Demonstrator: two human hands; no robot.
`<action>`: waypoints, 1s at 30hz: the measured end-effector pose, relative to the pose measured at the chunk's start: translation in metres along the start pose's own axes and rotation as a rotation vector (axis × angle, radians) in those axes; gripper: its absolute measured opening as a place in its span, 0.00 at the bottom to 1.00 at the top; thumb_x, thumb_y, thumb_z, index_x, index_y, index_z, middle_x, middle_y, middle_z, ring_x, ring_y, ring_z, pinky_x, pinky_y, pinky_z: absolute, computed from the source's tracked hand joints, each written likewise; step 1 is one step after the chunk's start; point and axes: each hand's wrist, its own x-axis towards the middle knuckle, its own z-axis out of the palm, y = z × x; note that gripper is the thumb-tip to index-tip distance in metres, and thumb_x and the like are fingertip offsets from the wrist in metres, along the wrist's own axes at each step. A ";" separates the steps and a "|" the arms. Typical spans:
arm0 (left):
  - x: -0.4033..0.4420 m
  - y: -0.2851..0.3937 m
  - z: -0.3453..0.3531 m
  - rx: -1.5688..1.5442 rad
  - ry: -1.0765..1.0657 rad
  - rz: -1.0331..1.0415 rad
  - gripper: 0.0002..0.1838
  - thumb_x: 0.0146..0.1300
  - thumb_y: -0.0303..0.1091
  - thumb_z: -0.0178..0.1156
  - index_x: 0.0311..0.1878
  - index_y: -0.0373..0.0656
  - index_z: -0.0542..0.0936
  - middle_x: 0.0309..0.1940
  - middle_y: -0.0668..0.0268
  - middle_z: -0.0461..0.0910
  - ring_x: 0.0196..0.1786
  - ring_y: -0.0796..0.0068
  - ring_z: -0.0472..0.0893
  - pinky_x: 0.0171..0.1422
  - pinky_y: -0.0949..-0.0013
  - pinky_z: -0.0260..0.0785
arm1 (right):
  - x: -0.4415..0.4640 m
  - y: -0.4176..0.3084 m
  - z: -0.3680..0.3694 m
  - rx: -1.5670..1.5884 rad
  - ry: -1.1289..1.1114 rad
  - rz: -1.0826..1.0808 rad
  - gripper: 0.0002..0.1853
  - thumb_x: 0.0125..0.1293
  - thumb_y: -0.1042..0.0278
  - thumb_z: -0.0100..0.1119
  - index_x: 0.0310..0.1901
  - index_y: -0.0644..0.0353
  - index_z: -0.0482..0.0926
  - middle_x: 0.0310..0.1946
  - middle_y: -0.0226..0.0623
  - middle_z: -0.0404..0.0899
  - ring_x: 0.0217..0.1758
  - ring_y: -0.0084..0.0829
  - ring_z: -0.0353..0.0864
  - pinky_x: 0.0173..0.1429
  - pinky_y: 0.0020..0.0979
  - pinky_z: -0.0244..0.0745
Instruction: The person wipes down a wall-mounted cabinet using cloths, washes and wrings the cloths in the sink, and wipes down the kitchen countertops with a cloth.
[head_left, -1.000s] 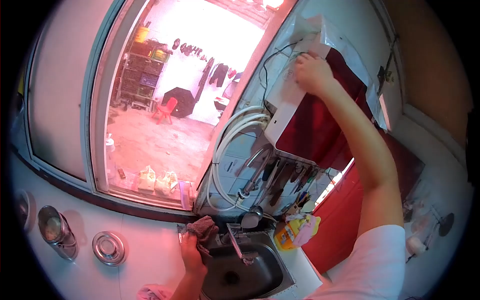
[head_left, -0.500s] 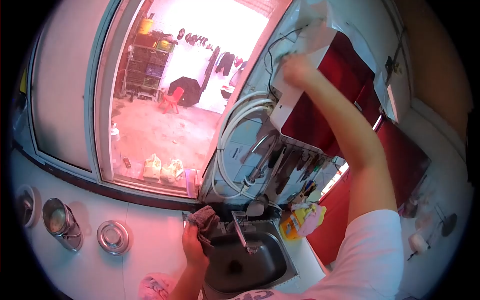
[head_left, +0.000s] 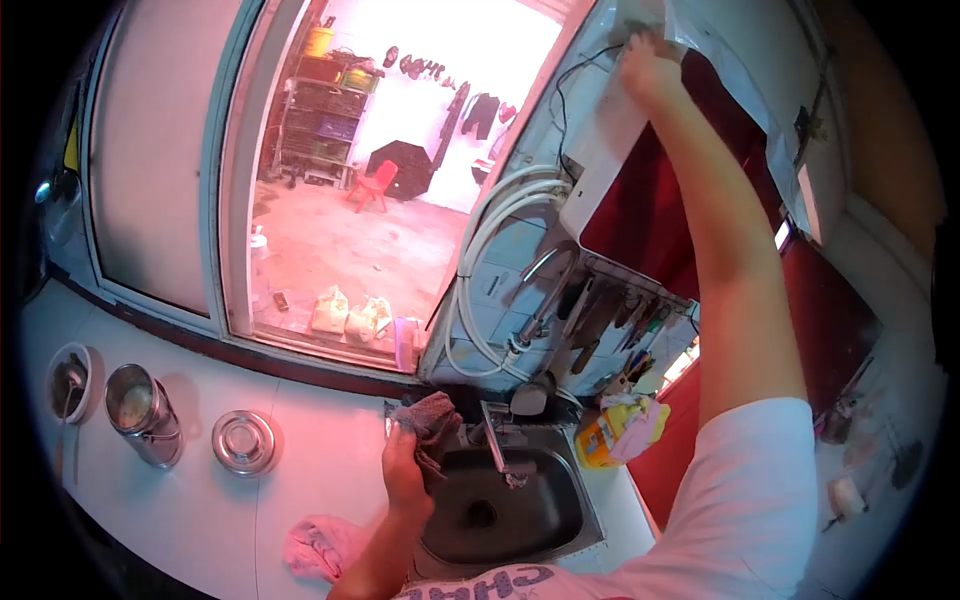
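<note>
One change: my right hand point(head_left: 650, 75) reaches higher along the box point(head_left: 603, 172), one o'clock, its grip unclear; my left hand point(head_left: 407, 478) grips the brown cloth point(head_left: 430, 420), seven o'clock.

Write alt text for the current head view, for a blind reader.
A person's right hand is raised at a red and white wall unit; the left hand holds a brown cloth beside a sink. A steel canister and pink cloth sit on the counter.

My one view looks from my head, forward and down, taking in the tabletop point(head_left: 215, 510), sink point(head_left: 500, 510) and window point(head_left: 350, 200) at close range.
</note>
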 end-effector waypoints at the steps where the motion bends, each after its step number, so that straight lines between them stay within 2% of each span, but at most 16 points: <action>1: 0.002 -0.001 -0.001 -0.005 -0.005 0.005 0.23 0.75 0.40 0.40 0.58 0.29 0.70 0.53 0.52 0.76 0.55 0.60 0.78 0.63 0.61 0.70 | -0.003 -0.009 -0.010 0.077 -0.064 -0.025 0.16 0.63 0.64 0.47 0.45 0.53 0.84 0.49 0.37 0.79 0.57 0.36 0.74 0.58 0.38 0.69; 3: 0.002 0.003 0.000 -0.012 0.002 0.000 0.23 0.75 0.40 0.40 0.58 0.28 0.70 0.54 0.52 0.76 0.55 0.60 0.78 0.63 0.61 0.70 | -0.036 -0.034 -0.029 0.228 -0.219 -0.089 0.16 0.63 0.63 0.48 0.46 0.53 0.84 0.48 0.36 0.80 0.56 0.35 0.74 0.58 0.37 0.68; 5: -0.001 0.005 0.002 -0.032 -0.007 0.003 0.23 0.75 0.40 0.40 0.59 0.28 0.70 0.54 0.52 0.76 0.55 0.60 0.78 0.63 0.62 0.70 | -0.076 -0.051 -0.049 0.238 -0.191 -0.273 0.15 0.61 0.63 0.50 0.43 0.55 0.84 0.45 0.35 0.81 0.55 0.34 0.75 0.56 0.34 0.69; 8: -0.011 0.011 0.006 -0.057 -0.029 -0.003 0.23 0.75 0.40 0.40 0.59 0.30 0.70 0.54 0.53 0.77 0.56 0.60 0.78 0.62 0.63 0.70 | -0.136 -0.078 -0.065 0.373 -0.043 -0.360 0.12 0.58 0.63 0.52 0.37 0.55 0.84 0.43 0.35 0.80 0.51 0.33 0.76 0.55 0.33 0.69; 10: -0.022 0.019 0.014 -0.025 -0.069 0.025 0.21 0.73 0.35 0.41 0.59 0.29 0.69 0.54 0.52 0.76 0.57 0.57 0.77 0.65 0.61 0.68 | -0.165 -0.095 -0.068 0.550 0.059 -0.435 0.09 0.56 0.66 0.54 0.33 0.55 0.84 0.38 0.34 0.81 0.47 0.33 0.77 0.52 0.32 0.71; 13: -0.044 0.027 0.018 -0.026 -0.059 0.011 0.19 0.72 0.32 0.40 0.60 0.30 0.69 0.56 0.52 0.75 0.57 0.57 0.77 0.66 0.60 0.67 | -0.203 -0.124 -0.069 0.596 -0.028 -0.641 0.07 0.56 0.69 0.55 0.31 0.61 0.81 0.36 0.36 0.79 0.47 0.38 0.77 0.53 0.36 0.72; 16: -0.063 0.038 0.024 -0.045 -0.077 0.004 0.20 0.75 0.36 0.40 0.61 0.32 0.69 0.56 0.54 0.75 0.57 0.59 0.77 0.65 0.61 0.67 | -0.249 -0.131 -0.090 0.894 -0.552 -0.682 0.10 0.62 0.69 0.55 0.38 0.65 0.81 0.39 0.35 0.82 0.47 0.36 0.80 0.53 0.36 0.74; 19: -0.076 0.046 0.031 -0.001 -0.106 -0.003 0.22 0.75 0.40 0.40 0.61 0.33 0.68 0.56 0.56 0.75 0.57 0.59 0.77 0.65 0.61 0.68 | -0.296 -0.119 -0.115 2.045 -0.567 -0.026 0.15 0.69 0.66 0.52 0.49 0.68 0.79 0.44 0.35 0.83 0.48 0.33 0.81 0.53 0.34 0.75; 21: -0.073 0.038 0.032 -0.068 -0.117 -0.101 0.22 0.75 0.40 0.40 0.62 0.33 0.67 0.57 0.56 0.74 0.59 0.60 0.76 0.66 0.60 0.67 | -0.319 -0.104 -0.138 2.700 -0.779 0.330 0.20 0.72 0.64 0.49 0.58 0.68 0.73 0.48 0.35 0.81 0.50 0.28 0.80 0.55 0.31 0.74; 22: -0.072 0.032 0.036 -0.099 -0.146 -0.146 0.22 0.75 0.40 0.40 0.64 0.33 0.65 0.58 0.56 0.73 0.59 0.61 0.76 0.66 0.60 0.67 | -0.330 -0.100 -0.147 2.968 -0.806 0.415 0.23 0.73 0.60 0.47 0.62 0.68 0.69 0.52 0.41 0.78 0.54 0.32 0.78 0.57 0.33 0.74; 25: -0.075 0.004 0.052 -0.099 -0.199 -0.195 0.24 0.75 0.40 0.40 0.68 0.38 0.61 0.61 0.55 0.71 0.62 0.60 0.73 0.67 0.59 0.66 | -0.366 -0.095 -0.168 3.312 -0.785 0.759 0.25 0.74 0.56 0.44 0.63 0.67 0.67 0.56 0.45 0.75 0.57 0.35 0.77 0.60 0.35 0.73; 26: -0.079 -0.007 0.059 -0.082 -0.214 -0.193 0.24 0.74 0.40 0.41 0.69 0.41 0.59 0.62 0.55 0.70 0.63 0.60 0.72 0.67 0.58 0.66 | -0.379 -0.093 -0.171 3.419 -0.779 0.814 0.30 0.74 0.50 0.40 0.65 0.68 0.64 0.60 0.50 0.71 0.61 0.41 0.74 0.63 0.39 0.71; 29: -0.102 -0.025 0.099 0.075 -0.255 -0.190 0.27 0.74 0.36 0.43 0.73 0.46 0.51 0.60 0.56 0.69 0.59 0.64 0.75 0.63 0.61 0.70 | -0.414 -0.069 -0.176 3.692 -0.738 1.014 0.33 0.74 0.46 0.36 0.68 0.68 0.59 0.63 0.52 0.67 0.65 0.45 0.70 0.68 0.42 0.65; 30: -0.106 -0.038 0.104 0.105 -0.283 -0.202 0.28 0.73 0.35 0.46 0.73 0.48 0.52 0.58 0.59 0.71 0.58 0.67 0.75 0.61 0.65 0.71 | -0.428 -0.062 -0.170 3.725 -0.711 1.024 0.35 0.75 0.44 0.31 0.69 0.68 0.55 0.65 0.54 0.64 0.68 0.47 0.65 0.72 0.44 0.59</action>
